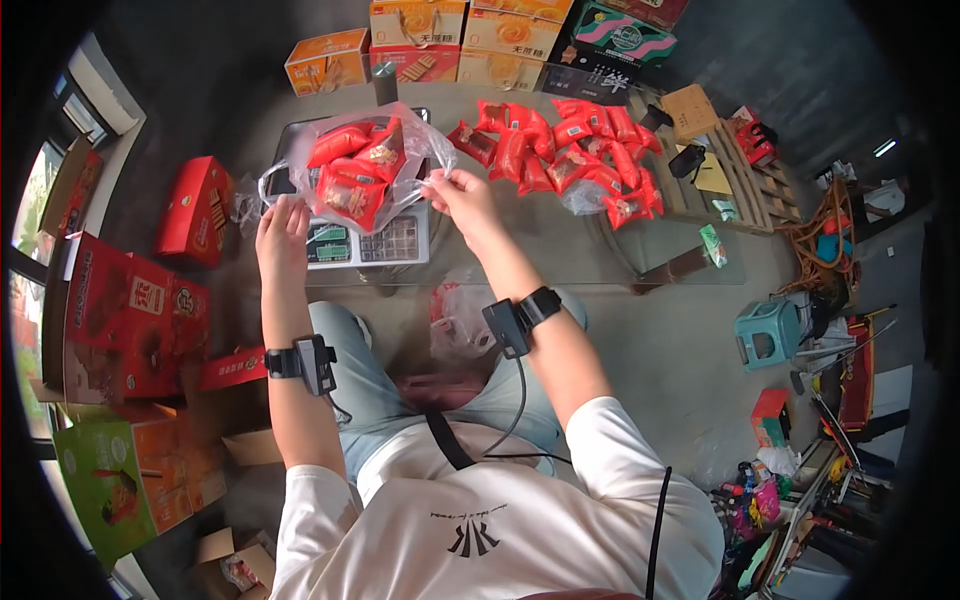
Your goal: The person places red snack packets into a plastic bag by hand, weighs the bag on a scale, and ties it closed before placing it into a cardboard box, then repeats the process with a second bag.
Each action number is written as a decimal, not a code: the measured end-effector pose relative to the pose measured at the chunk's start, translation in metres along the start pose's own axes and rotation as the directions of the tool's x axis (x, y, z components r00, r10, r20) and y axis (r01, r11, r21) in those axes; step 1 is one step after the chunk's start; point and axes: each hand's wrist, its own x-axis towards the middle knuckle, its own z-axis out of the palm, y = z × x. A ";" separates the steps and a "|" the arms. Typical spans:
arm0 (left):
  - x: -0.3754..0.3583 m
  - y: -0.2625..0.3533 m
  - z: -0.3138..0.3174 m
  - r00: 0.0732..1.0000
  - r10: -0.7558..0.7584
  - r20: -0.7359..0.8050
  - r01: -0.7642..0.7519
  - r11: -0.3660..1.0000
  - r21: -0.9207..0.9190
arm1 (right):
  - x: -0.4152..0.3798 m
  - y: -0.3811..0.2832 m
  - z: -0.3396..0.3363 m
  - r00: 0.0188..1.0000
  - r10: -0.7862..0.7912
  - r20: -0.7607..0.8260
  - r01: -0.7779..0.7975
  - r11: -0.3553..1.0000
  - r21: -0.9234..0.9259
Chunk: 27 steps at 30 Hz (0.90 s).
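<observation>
A clear plastic bag (420, 135) with several red snack packets (352, 190) in it rests over a digital scale (408, 243). The scale's keypad and green display show below the bag, while its pan is mostly covered. At the left side of the bag, my left hand (284, 228) has its fingers closed on a loop handle. My right hand (464, 203) pinches the opposite handle between thumb and fingers. To the right, a pile of red snack packets (570, 150) lies on the glass table (510, 240), apart from both hands.
Orange gift boxes (415, 25) and a black box (590, 75) stand behind the table. Red cartons (135, 320) are stacked at left. A wooden pallet (745, 190) lies at right, near a teal stool (767, 334). Another plastic bag (462, 318) sits below the table edge.
</observation>
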 end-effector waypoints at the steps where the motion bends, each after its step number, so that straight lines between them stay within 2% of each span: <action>1: 0.000 0.001 0.002 1.000 0.013 -0.007 -0.012 1.000 0.012 | -0.001 -0.003 0.002 1.000 0.011 -0.009 -0.012 1.000 -0.026; 7: 0.002 0.007 0.013 0.996 0.085 -0.026 -0.084 0.996 0.042 | 0.002 0.001 0.002 0.999 -0.041 -0.026 0.039 0.997 -0.068; 9: 0.006 0.008 0.012 0.996 0.022 -0.087 -0.014 0.996 0.094 | -0.001 -0.005 0.008 0.996 -0.052 -0.069 0.048 0.998 -0.049; 11: 0.008 0.005 0.000 0.997 0.075 0.003 -0.075 0.996 0.052 | -0.003 -0.004 0.002 0.989 -0.145 0.026 0.148 0.974 -0.174; 12: -0.004 0.003 -0.014 0.998 0.054 -0.040 -0.051 0.995 0.087 | 0.001 0.000 -0.002 0.982 -0.178 0.059 0.186 0.960 -0.209; 13: 0.010 0.005 -0.001 0.994 0.094 -0.051 -0.090 0.994 0.064 | 0.017 -0.007 0.000 0.968 -0.226 0.105 0.245 0.944 -0.221; 14: 0.028 0.010 0.016 0.989 0.144 -0.036 -0.143 0.990 0.021 | 0.021 -0.006 0.001 0.974 -0.217 0.071 0.228 0.948 -0.224; 15: 0.028 0.011 0.018 0.991 0.128 -0.033 -0.126 0.991 0.039 | 0.010 0.006 0.001 0.988 -0.155 0.007 0.153 0.964 -0.216; 16: 0.010 0.010 0.004 0.995 0.075 -0.062 -0.069 0.993 0.099 | 0.005 -0.001 0.006 0.981 -0.196 0.004 0.195 0.970 -0.147; 17: 0.007 0.012 0.007 0.996 0.078 -0.045 -0.075 0.995 0.068 | 0.006 -0.002 0.004 0.991 -0.131 -0.011 0.127 0.976 -0.178; 18: 0.004 0.015 0.013 0.996 0.074 -0.057 -0.068 0.992 0.104 | 0.007 -0.007 0.009 0.992 -0.116 -0.042 0.110 0.987 -0.120; 19: 0.013 0.013 0.005 0.998 0.068 -0.007 -0.067 0.993 0.094 | 0.006 -0.011 0.014 0.987 -0.160 -0.031 0.158 0.986 -0.046; 21: 0.010 0.022 0.012 0.999 0.038 -0.039 -0.031 0.985 0.171 | 0.017 -0.011 0.013 0.988 -0.154 -0.030 0.156 0.986 0.065; 23: 0.009 0.030 0.015 0.992 0.118 -0.046 -0.101 0.959 0.264 | 0.023 -0.016 0.017 0.986 -0.151 -0.075 0.160 0.977 0.138; 25: 0.015 0.037 0.008 0.973 0.230 -0.021 -0.215 0.937 0.276 | 0.030 -0.019 0.017 0.970 -0.202 -0.136 0.218 0.969 0.114; 27: 0.021 0.046 0.011 0.967 0.253 -0.023 -0.240 0.942 0.233 | 0.040 -0.026 0.017 0.961 -0.215 -0.174 0.247 0.949 0.195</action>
